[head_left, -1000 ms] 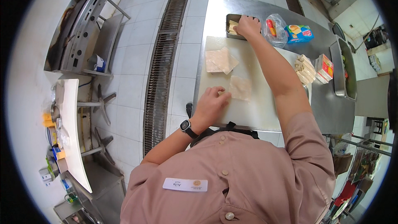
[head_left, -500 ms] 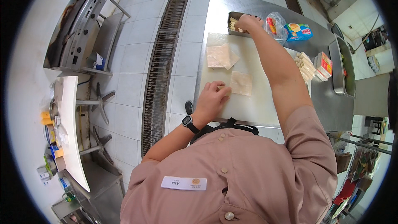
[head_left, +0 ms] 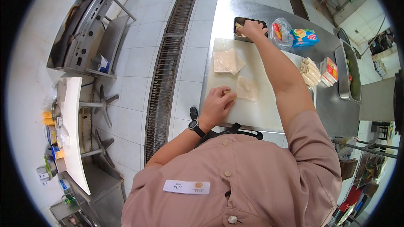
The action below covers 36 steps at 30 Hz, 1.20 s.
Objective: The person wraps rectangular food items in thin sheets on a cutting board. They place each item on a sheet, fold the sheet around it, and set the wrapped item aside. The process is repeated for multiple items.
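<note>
On a white cutting board (head_left: 256, 113), a single pale square wrapper (head_left: 248, 88) lies flat. Beside its left edge rests my left hand (head_left: 216, 106), fingers curled in around a small yellowish piece that is mostly hidden. Farther up the board, several overlapping wrappers (head_left: 227, 61) form a loose stack. My right hand (head_left: 252, 29) reaches over a small metal tray (head_left: 236, 19) at the board's far edge. Its fingers are spread and dip among pale sticks (head_left: 238, 25); its fingertips are partly hidden. Several pale rolls (head_left: 310, 71) are piled to the right of my right forearm.
Behind the rolls are a clear plastic bag (head_left: 281, 34) with something red and yellow, and a blue box (head_left: 305, 37). Red-and-white packs (head_left: 329, 70) and a deep metal pan (head_left: 348, 72) stand at right on the steel table (head_left: 326, 109). A griddle (head_left: 82, 27) is far left.
My right hand has stayed over the tray, its fingers now more spread. My left hand keeps its place beside the single wrapper. The whole view has shifted slightly.
</note>
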Tool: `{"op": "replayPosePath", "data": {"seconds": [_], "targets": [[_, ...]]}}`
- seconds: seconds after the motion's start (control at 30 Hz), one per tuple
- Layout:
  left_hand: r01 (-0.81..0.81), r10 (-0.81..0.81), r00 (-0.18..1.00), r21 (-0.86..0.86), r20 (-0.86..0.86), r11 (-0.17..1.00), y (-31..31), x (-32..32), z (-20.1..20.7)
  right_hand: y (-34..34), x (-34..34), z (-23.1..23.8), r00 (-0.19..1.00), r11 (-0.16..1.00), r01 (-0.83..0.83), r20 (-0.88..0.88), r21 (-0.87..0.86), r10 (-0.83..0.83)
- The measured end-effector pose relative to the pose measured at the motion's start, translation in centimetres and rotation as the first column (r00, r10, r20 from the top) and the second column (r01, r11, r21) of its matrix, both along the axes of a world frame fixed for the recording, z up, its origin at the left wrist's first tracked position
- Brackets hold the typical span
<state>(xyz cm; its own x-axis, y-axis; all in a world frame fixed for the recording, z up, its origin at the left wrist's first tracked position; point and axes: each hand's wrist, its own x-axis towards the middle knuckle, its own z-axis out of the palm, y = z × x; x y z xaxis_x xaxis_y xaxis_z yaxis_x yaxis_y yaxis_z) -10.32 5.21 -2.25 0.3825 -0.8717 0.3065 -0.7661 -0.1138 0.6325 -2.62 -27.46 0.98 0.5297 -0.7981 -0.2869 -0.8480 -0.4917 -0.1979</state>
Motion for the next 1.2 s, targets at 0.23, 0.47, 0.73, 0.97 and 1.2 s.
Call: {"op": "replayPosePath", "data": {"seconds": [0.23, 0.47, 0.73, 0.97, 1.2], "targets": [[-0.010, 0.010, 1.000, 0.003, -0.022, 1.000, 0.1, 0.0, -0.1, -0.6, 0.6, -2.2, 0.960, 0.994, 0.107, 0.260, -0.001, -0.103], [-0.026, 0.025, 0.999, -0.022, -0.028, 0.999, 0.1, -0.1, -0.3, -5.3, -3.5, -2.0, 0.714, 0.989, -0.090, 0.700, 0.115, -0.016], [-0.254, 0.200, 0.807, -0.020, -0.556, 0.967, -1.8, 0.7, 1.3, 2.8, -14.2, 2.4, 0.480, 0.728, -0.413, 0.810, 0.547, -0.337], [-0.011, -0.026, 0.616, -0.042, -0.787, 0.999, -4.7, 2.8, 2.0, 12.8, -18.4, 1.2, 0.515, 0.578, -0.549, 0.789, 0.604, -0.335], [-0.251, 0.260, 0.902, 0.070, -0.344, 0.965, -2.1, 3.3, -0.7, 15.6, -20.7, -2.8, 0.554, 0.705, -0.309, 0.723, 0.639, -0.412]]}}
